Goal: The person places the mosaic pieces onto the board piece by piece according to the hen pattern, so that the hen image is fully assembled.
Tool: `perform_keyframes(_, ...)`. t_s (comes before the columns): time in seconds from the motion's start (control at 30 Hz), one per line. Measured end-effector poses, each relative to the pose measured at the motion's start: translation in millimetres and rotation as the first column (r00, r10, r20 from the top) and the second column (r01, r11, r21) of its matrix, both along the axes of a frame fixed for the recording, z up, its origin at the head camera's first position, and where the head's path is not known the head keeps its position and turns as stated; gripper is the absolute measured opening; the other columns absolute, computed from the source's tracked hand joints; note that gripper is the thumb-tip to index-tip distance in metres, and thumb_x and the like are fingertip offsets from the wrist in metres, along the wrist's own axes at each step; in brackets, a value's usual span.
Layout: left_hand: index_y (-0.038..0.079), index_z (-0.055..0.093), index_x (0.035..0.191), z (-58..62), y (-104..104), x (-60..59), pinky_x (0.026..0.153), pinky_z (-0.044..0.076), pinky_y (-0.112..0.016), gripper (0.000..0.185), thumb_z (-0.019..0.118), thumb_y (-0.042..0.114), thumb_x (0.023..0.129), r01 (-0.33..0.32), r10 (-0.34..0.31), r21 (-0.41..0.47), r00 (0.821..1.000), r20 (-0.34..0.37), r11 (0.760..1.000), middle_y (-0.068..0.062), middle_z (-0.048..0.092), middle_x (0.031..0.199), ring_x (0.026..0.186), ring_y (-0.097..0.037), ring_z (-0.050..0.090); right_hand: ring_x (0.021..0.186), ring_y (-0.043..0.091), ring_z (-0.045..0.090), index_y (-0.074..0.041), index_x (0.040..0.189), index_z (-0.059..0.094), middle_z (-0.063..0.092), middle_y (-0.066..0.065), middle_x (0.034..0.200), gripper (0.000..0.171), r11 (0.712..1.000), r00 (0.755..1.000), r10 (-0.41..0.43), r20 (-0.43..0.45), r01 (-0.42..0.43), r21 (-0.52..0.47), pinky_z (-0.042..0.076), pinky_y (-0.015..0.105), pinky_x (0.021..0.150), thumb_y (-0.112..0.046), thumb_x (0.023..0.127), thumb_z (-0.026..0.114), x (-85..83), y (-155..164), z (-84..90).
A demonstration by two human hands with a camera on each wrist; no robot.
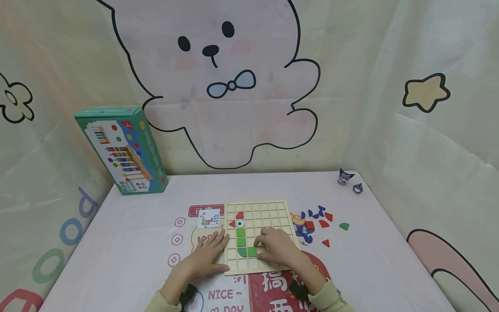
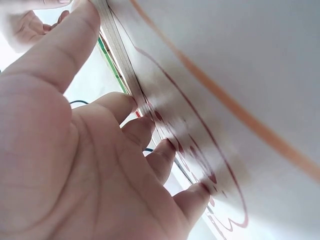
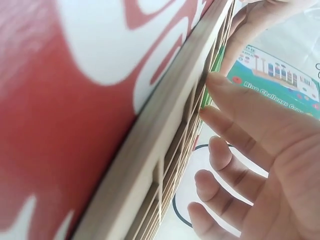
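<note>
A pale wooden grid board point(image 1: 269, 214) lies flat on the table. Its cells hold a red quarter piece point(image 1: 239, 215), a red triangle point(image 1: 232, 223), a white eye piece point(image 1: 240, 223), green squares point(image 1: 241, 232) and a green quarter piece point(image 1: 242, 251). My left hand point(image 1: 208, 255) spreads along the board's left side, the thumb at its near corner. Over the lower middle cells, my right hand point(image 1: 277, 248) touches the board beside another green square point(image 1: 252, 251). In the right wrist view, its thumb and index fingertips point(image 3: 207, 113) stand slightly apart by green pieces point(image 3: 205, 98); the cell beneath them is hidden.
Loose blue pieces point(image 1: 321, 208), red pieces point(image 1: 324, 223) and a green piece point(image 1: 344, 226) lie right of the board. A pattern card point(image 1: 208, 218) sits at its left. Farther back stand a green game box point(image 1: 128, 151) and small purple crumpled items point(image 1: 345, 177).
</note>
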State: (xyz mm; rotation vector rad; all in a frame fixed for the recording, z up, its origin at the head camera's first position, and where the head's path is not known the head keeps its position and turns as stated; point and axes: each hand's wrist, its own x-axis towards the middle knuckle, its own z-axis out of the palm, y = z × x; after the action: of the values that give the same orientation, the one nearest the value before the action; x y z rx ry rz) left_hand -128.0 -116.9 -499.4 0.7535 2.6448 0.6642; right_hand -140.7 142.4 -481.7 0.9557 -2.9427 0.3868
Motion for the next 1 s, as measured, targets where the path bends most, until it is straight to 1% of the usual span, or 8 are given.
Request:
perform_keyframes(0.17, 0.008, 0.023, 0.147, 0.9, -0.2, 0.4, 0.110, 0.005, -0.062, 0.089, 0.060, 0.053, 0.081, -0.001, 0.001, 0.006, 1.000, -0.002, 1.000, -0.012, 0.014, 0.155, 0.141, -0.037, 0.011, 0.061, 0.005, 0.038, -0.022, 0.093, 0.073, 0.051, -0.009, 0.075, 0.025, 0.999, 0.999, -0.034, 0.024, 0.035, -0.014, 0.030, 0.018, 0.053, -0.033, 0.071, 0.076, -1.2, 5.3, -2.4)
perform_keyframes(0.3, 0.008, 0.024, 0.147, -0.6, 0.3, 0.8, 0.109, 0.005, -0.063, 0.089, 0.060, 0.053, 0.081, 0.002, -0.002, 0.014, 1.000, -0.008, 1.000, -0.013, 0.015, 0.155, 0.141, -0.038, 0.012, 0.066, 0.004, 0.047, -0.021, 0.095, 0.072, 0.054, -0.010, 0.078, 0.026, 0.997, 0.998, -0.057, 0.040, 0.059, -0.047, 0.037, 0.018, 0.056, -0.032, 0.072, 0.076, -1.6, 14.2, -3.2)
perform_keyframes(0.4, 0.008, 0.024, 0.147, -1.7, 0.4, 0.2, 0.109, 0.005, -0.063, 0.088, 0.061, 0.053, 0.080, 0.000, 0.000, 0.013, 1.000, -0.009, 1.000, -0.013, 0.015, 0.154, 0.141, -0.038, 0.012, 0.069, 0.003, 0.049, -0.021, 0.096, 0.072, 0.057, -0.010, 0.080, 0.025, 0.994, 0.996, -0.081, 0.048, 0.084, -0.066, 0.040, 0.018, 0.058, -0.031, 0.073, 0.076, -2.1, 22.2, -3.1)
perform_keyframes(0.7, 0.008, 0.023, 0.147, 1.3, 0.4, 0.3, 0.110, 0.006, -0.062, 0.090, 0.060, 0.055, 0.080, -0.006, 0.006, -0.002, 1.000, -0.001, 1.000, -0.012, 0.014, 0.155, 0.141, -0.036, 0.011, 0.068, 0.003, 0.046, -0.021, 0.095, 0.071, 0.056, -0.010, 0.080, 0.024, 0.983, 0.987, -0.154, 0.042, 0.157, -0.091, 0.040, 0.019, 0.057, -0.029, 0.073, 0.077, -2.5, 50.9, -2.3)
perform_keyframes(0.87, 0.008, 0.023, 0.147, 1.7, 0.7, 0.6, 0.110, 0.006, -0.061, 0.090, 0.060, 0.055, 0.080, -0.006, 0.006, -0.006, 1.000, -0.001, 1.000, -0.012, 0.014, 0.155, 0.141, -0.036, 0.011, 0.066, 0.004, 0.042, -0.022, 0.093, 0.072, 0.054, -0.008, 0.080, 0.024, 0.966, 0.973, -0.229, 0.030, 0.231, -0.113, 0.038, 0.019, 0.055, -0.028, 0.071, 0.079, -2.3, 67.1, -1.2)
perform_keyframes(1.0, 0.008, 0.023, 0.147, 1.9, 0.6, 0.8, 0.110, 0.006, -0.062, 0.089, 0.059, 0.055, 0.080, -0.005, 0.005, -0.004, 1.000, 0.004, 1.000, -0.012, 0.014, 0.155, 0.141, -0.036, 0.012, 0.071, 0.007, 0.045, -0.020, 0.093, 0.071, 0.058, -0.004, 0.084, 0.025, 0.954, 0.962, -0.272, 0.014, 0.272, -0.125, 0.042, 0.024, 0.059, -0.026, 0.070, 0.080, -1.2, 80.5, 1.0)
